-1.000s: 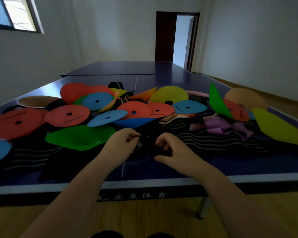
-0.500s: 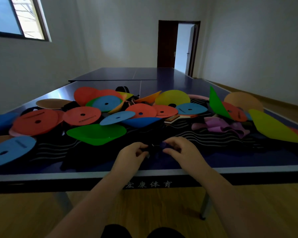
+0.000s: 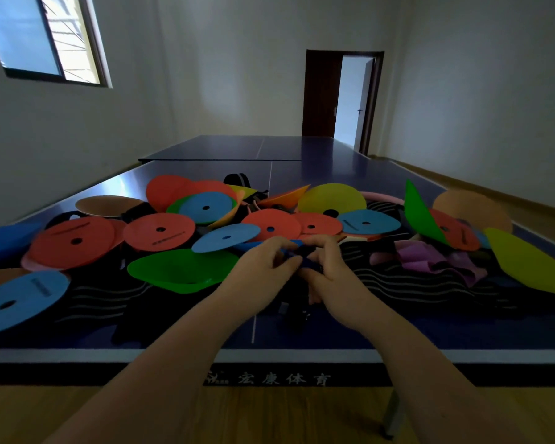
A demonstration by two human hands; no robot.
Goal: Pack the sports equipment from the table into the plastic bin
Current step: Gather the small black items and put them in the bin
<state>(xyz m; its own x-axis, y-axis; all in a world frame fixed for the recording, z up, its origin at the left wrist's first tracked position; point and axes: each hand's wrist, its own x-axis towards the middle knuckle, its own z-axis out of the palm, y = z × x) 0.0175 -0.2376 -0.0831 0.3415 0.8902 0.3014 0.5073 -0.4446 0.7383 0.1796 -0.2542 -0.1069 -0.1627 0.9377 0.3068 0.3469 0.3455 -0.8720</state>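
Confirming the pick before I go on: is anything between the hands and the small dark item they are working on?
Nothing visible: the left hand and right hand both pinch the dark item between them. No bin is in view.

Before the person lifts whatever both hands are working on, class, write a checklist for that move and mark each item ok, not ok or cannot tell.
1. Two-handed grip: ok. The left hand and right hand curl their fingers on the dark item.
2. Item identified: cannot tell, too dark.
3. Item free of neighbours: cannot tell; the blue disc and green cone lie close.
4. Location of the plastic bin: cannot tell, none in view.
5. Clearing of the table: not ok, many discs lie on it.
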